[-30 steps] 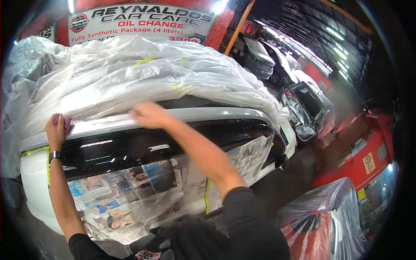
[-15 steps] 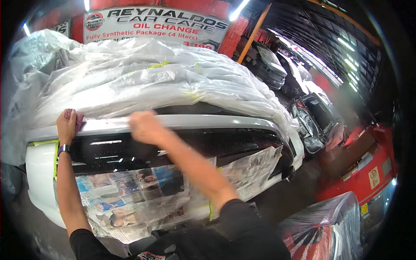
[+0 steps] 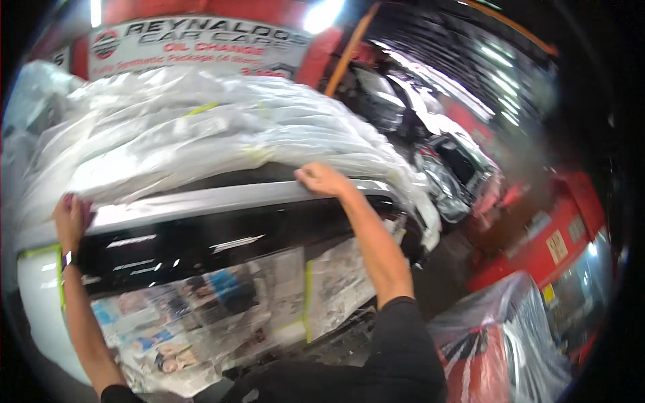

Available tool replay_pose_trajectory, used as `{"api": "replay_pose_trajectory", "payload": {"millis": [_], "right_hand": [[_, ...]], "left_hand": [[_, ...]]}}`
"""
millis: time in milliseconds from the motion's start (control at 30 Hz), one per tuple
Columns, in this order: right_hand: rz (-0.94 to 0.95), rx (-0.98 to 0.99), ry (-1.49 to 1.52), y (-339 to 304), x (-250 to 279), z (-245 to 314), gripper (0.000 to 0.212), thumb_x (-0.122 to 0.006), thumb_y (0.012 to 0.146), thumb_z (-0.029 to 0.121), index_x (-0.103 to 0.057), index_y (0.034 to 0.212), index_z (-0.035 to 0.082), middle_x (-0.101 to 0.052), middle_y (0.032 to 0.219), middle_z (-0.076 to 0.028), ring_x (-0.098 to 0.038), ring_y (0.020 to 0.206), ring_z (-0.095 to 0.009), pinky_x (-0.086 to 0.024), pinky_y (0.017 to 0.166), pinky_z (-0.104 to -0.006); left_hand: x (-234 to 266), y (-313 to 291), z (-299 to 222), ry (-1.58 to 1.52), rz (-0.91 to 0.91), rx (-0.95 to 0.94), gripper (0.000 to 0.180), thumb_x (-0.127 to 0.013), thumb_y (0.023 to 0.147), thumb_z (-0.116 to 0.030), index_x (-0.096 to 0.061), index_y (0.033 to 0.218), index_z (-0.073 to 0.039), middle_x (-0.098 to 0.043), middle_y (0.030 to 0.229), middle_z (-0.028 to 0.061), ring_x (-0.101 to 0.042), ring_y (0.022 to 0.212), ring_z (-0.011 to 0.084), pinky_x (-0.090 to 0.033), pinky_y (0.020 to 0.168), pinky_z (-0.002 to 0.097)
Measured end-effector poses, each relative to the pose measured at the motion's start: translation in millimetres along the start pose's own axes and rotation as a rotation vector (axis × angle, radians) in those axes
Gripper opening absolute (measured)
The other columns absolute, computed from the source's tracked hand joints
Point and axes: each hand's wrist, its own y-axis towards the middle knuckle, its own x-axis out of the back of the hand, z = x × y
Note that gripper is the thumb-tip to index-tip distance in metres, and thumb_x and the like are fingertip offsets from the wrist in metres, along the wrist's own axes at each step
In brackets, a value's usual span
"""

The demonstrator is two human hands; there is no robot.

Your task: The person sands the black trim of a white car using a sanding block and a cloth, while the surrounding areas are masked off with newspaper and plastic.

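Note:
At the left end of the car's white roof edge [image 3: 201, 203], my left hand [image 3: 68, 220] is closed around a bunched maroon cloth [image 3: 87, 211]. My right hand [image 3: 324, 178] is at the same edge, farther right, beside the plastic sheet. Its fingers are curled closed, and what they hold, if anything, is hidden. Crumpled clear plastic sheeting [image 3: 201, 138] covers the roof beyond both hands. Below the edge run glossy black side windows [image 3: 181, 238]. Newspaper [image 3: 161, 336] covers the car's side under them, with yellow-green tape [image 3: 308, 302] along some seams.
A plastic-wrapped red item [image 3: 490, 336] stands at the lower right, near a red vehicle [image 3: 537, 242]. A damaged car [image 3: 450, 174] sits beyond the covered car's right end. Behind the car, a large sign [image 3: 195, 47] hangs on a red wall.
My right hand has moved right along the roof edge, away from my left hand. My left hand still grips the cloth at the left end. The whole view has shifted.

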Motion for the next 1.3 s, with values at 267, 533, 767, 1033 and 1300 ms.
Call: {"api": "replay_pose_trajectory", "payload": {"millis": [267,533,767,1033,1300], "right_hand": [[-0.184,0.629,-0.156,97.7,-136.0,276.5,0.020,-0.062,0.081,0.015,-0.076,0.093,0.009,-0.072,0.088,-0.022,-0.071,0.085,-0.040,-0.056,0.075,-0.0519],[-0.140,0.572,0.015,48.7,-106.2,205.0,0.028,-0.059,0.098,0.028,-0.068,0.103,0.002,-0.069,0.106,-0.022,-0.068,0.103,-0.040,-0.053,0.089,-0.0519],[-0.379,0.227,-0.191,-45.9,-51.2,-29.8,0.039,-0.051,0.104,0.034,-0.062,0.132,0.008,-0.061,0.138,-0.015,-0.058,0.127,-0.033,-0.040,0.107,-0.0593],[-0.382,0.643,-0.111,48.6,-164.1,269.0,0.048,-0.050,0.102,0.030,-0.058,0.129,-0.009,-0.061,0.132,-0.025,-0.055,0.129,-0.038,-0.036,0.111,-0.0599],[-0.610,0.605,-0.197,6.1,-142.5,148.0,0.047,-0.060,0.098,0.033,-0.057,0.131,0.000,-0.058,0.138,-0.019,-0.052,0.132,-0.035,-0.035,0.108,-0.0670]], "left_hand": [[10.7,-4.6,-39.6,0.165,-0.115,-0.167,0.030,-0.061,0.097,-0.025,-0.062,0.087,0.003,-0.062,0.079,0.0239,-0.058,0.069,0.0347,-0.047,0.069,0.0435],[17.4,0.7,-32.0,0.154,-0.059,-0.002,0.031,-0.062,0.097,-0.027,-0.063,0.088,0.003,-0.065,0.080,0.0227,-0.058,0.069,0.0341,-0.047,0.069,0.0427],[5.2,-2.9,-43.2,0.126,-0.057,-0.013,0.031,-0.062,0.098,-0.028,-0.065,0.091,0.002,-0.064,0.077,0.0202,-0.058,0.068,0.0295,-0.048,0.070,0.0410],[3.9,1.1,-40.8,0.196,-0.105,-0.130,0.030,-0.061,0.095,-0.027,-0.071,0.098,0.002,-0.071,0.086,0.0231,-0.066,0.078,0.0405,-0.051,0.076,0.0443],[19.5,-3.1,-19.2,0.087,-0.053,-0.019,0.030,-0.059,0.097,-0.027,-0.067,0.095,0.001,-0.070,0.087,0.0207,-0.068,0.081,0.0346,-0.051,0.075,0.0446]]}}
